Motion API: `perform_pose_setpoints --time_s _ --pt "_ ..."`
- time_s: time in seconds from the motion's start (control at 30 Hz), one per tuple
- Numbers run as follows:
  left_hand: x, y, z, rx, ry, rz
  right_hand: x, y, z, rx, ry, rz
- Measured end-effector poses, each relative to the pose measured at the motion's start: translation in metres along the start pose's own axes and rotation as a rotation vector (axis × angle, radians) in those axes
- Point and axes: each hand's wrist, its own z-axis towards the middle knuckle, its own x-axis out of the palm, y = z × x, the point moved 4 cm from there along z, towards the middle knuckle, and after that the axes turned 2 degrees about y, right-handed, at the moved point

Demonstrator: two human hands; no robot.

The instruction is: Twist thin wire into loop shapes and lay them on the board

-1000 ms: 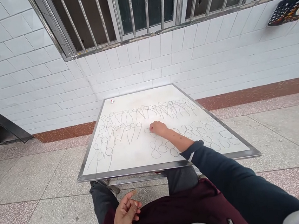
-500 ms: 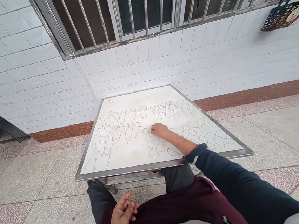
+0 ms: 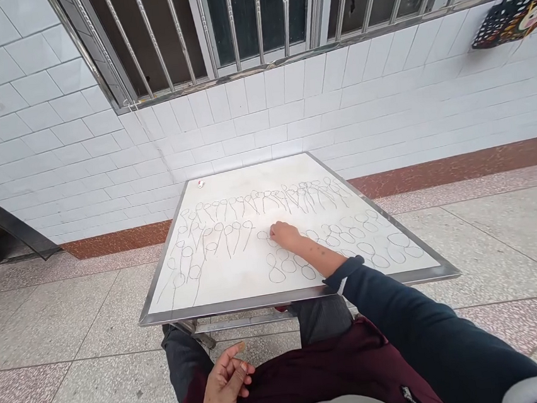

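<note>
My right hand (image 3: 285, 235) reaches over the white tabletop (image 3: 242, 277), its fingertips pinched together at a thin wire loop (image 3: 263, 235). The fingers hide part of this loop. To its right and nearer me lie several wires bent into double loops (image 3: 276, 268). Left of it are several wires with one round loop and long straight tails (image 3: 229, 238). Low over my lap, my left hand (image 3: 226, 380) is loosely curled with its index finger stretched out. A tan covering shows on that fingertip. Nothing can be seen between its fingers.
A row of overlapping looped wires (image 3: 291, 196) crosses the table's far part. A small white-and-red item (image 3: 201, 184) lies at the far left corner. A metal edge (image 3: 259, 303) frames the table, which stands by a tiled wall (image 3: 242, 125). A patterned bag (image 3: 512, 18) hangs at right.
The view has shifted slightly. My right hand's fingertips stay by the same wire loop, with the hand moved very little. My left hand keeps its pose over my lap.
</note>
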Motion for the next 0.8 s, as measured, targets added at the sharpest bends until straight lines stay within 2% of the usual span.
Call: perform_pose_setpoints --time_s 0.17,0.53,0.6,0.7,0.8 --pt "0.001 0.001 -0.001 0.002 -0.002 -0.003 0.001 0.003 0.006 -0.002 0.039 -0.038" --pt "0.005 0.000 -0.003 0.006 0.007 -0.020 -0.004 0.009 0.000 -0.027 0.064 -0.067" --pt "0.004 0.002 -0.004 0.018 0.015 -0.021 -0.008 0.011 -0.004 -0.058 0.033 -0.064" --pt "-0.002 -0.002 -0.004 0.024 -0.022 -0.022 -0.020 0.020 -0.021 -0.126 -0.082 -0.054" --pt "-0.008 -0.030 0.001 0.095 -0.120 -0.036 -0.033 0.042 -0.052 -0.243 -0.226 -0.039"
